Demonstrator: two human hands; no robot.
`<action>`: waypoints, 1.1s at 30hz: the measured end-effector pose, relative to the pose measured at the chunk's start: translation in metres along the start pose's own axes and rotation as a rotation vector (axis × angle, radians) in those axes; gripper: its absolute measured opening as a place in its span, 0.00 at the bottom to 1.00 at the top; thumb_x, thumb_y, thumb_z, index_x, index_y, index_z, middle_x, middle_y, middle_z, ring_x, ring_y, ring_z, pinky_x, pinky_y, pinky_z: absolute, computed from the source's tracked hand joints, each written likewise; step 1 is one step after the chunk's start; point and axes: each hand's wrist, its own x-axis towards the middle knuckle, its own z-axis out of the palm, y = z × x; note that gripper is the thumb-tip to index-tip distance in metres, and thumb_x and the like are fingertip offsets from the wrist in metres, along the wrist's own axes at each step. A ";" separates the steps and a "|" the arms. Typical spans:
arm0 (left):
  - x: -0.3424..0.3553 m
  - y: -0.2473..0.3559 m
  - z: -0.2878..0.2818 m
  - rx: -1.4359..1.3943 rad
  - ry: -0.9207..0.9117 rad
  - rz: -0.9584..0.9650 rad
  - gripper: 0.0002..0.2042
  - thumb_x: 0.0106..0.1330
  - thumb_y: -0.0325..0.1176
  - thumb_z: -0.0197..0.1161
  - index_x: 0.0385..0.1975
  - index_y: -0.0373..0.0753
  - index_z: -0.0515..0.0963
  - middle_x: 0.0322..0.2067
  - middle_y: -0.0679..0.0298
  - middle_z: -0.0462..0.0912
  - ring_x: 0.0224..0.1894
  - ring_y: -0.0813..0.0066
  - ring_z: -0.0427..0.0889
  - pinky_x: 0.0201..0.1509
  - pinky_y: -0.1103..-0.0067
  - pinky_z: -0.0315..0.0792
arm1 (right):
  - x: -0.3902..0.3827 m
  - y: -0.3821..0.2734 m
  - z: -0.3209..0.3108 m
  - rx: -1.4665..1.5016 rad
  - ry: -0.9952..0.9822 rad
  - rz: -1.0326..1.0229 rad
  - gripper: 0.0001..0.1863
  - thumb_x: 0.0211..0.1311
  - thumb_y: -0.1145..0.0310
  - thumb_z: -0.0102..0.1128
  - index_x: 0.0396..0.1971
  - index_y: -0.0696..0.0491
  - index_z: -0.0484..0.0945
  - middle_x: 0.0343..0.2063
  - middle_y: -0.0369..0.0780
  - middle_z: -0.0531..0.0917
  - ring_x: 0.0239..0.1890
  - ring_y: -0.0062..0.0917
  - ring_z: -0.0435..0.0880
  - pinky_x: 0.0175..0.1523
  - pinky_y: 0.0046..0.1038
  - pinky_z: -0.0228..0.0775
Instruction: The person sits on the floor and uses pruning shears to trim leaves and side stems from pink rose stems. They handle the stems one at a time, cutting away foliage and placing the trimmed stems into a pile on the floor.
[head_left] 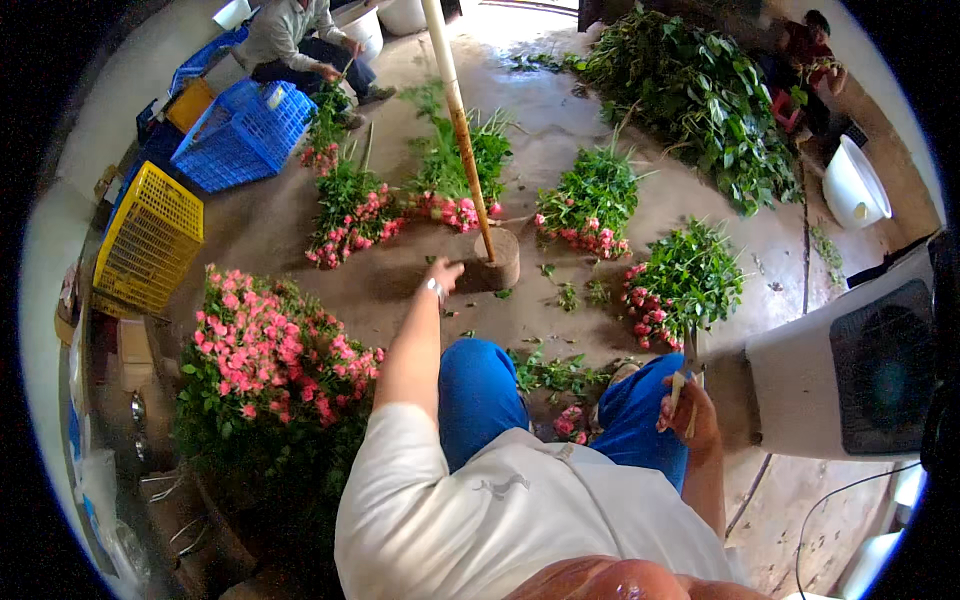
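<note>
My left hand reaches forward, empty with fingers apart, beside the concrete block at the foot of a rusty white pole. My right hand grips a thin pale tool with a greyish tip above my knee; its exact kind is unclear. Bundles of pink roses with green leaves lie around the pole, another beyond my right hand. A larger pile of pink roses sits at my left. Loose leafy stems and blooms lie between my legs.
One person sits back left handling stems; another sits back right beside a heap of green foliage. Blue and yellow crates line the left wall. A white tub, boxy white appliance and cable stand right.
</note>
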 end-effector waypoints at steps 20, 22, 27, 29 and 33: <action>-0.342 -0.426 -0.122 0.459 0.597 -0.356 0.25 0.57 0.33 0.55 0.57 0.53 0.62 0.61 0.63 0.58 0.54 0.58 0.68 0.54 0.61 0.65 | 0.081 -0.030 -0.053 -0.102 -0.140 0.080 0.26 0.64 0.51 0.43 0.55 0.53 0.63 0.26 0.39 0.71 0.23 0.21 0.65 0.26 0.21 0.61; -0.323 -0.417 -0.128 0.488 0.326 -0.573 0.27 0.55 0.37 0.58 0.58 0.54 0.62 0.64 0.64 0.52 0.61 0.57 0.59 0.61 0.59 0.57 | 0.076 -0.029 -0.049 -0.112 -0.142 0.047 0.25 0.64 0.52 0.42 0.54 0.54 0.63 0.26 0.39 0.70 0.23 0.21 0.64 0.27 0.21 0.60; -0.332 -0.386 -0.152 0.792 0.104 -0.461 0.29 0.58 0.40 0.56 0.61 0.54 0.56 0.60 0.63 0.58 0.58 0.55 0.62 0.60 0.59 0.58 | 0.065 -0.016 -0.012 -0.241 0.150 -0.062 0.25 0.64 0.52 0.43 0.53 0.55 0.64 0.24 0.38 0.69 0.23 0.22 0.65 0.28 0.22 0.60; -0.325 -0.407 -0.148 0.824 0.167 -0.457 0.29 0.59 0.42 0.55 0.61 0.53 0.56 0.57 0.62 0.61 0.56 0.55 0.64 0.59 0.60 0.59 | 0.069 -0.022 -0.029 -0.133 -0.085 0.042 0.25 0.63 0.52 0.45 0.53 0.54 0.63 0.25 0.37 0.69 0.23 0.22 0.66 0.27 0.22 0.62; -0.312 -0.470 -0.149 0.087 0.234 -0.749 0.31 0.57 0.49 0.55 0.61 0.49 0.58 0.58 0.60 0.60 0.57 0.55 0.63 0.58 0.61 0.62 | 0.089 -0.025 -0.032 -0.165 -0.175 0.093 0.25 0.64 0.52 0.44 0.53 0.54 0.63 0.25 0.36 0.70 0.24 0.21 0.67 0.27 0.21 0.63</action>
